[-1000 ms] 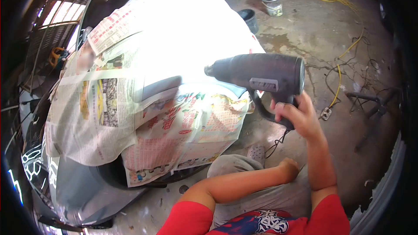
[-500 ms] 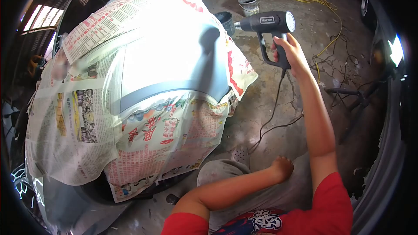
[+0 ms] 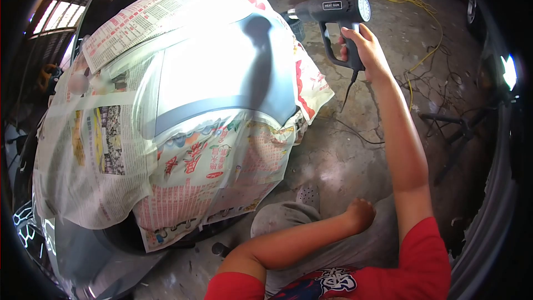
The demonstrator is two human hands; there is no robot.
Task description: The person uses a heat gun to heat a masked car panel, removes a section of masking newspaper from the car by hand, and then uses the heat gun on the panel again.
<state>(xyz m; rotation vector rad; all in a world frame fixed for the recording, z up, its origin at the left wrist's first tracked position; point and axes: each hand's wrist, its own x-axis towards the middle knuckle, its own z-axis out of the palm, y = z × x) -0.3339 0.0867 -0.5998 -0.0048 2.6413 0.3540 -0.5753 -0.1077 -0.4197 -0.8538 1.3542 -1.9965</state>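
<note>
In the head view, the heat gun [image 3: 347, 9] has shifted over the last second from in front of the bright panel [image 3: 222, 103] to beside its far right edge; by my reading, any warm air would now meet that side rather than the middle. It is clamped in the right hand [image 3: 366, 53], fingers wrapped round the grip, nozzle [image 3: 292, 14] turned towards the panel, whose right part carries a dark shadow. The left hand [image 3: 361, 215] is curled into a loose fist, well apart from the right; whether anything is inside it, I cannot tell. Newspaper [image 3: 83, 189] surrounds the panel. Behind the nozzle stands a dark bucket [image 3: 299, 30], partly hidden, its contents impossible to make out
</note>
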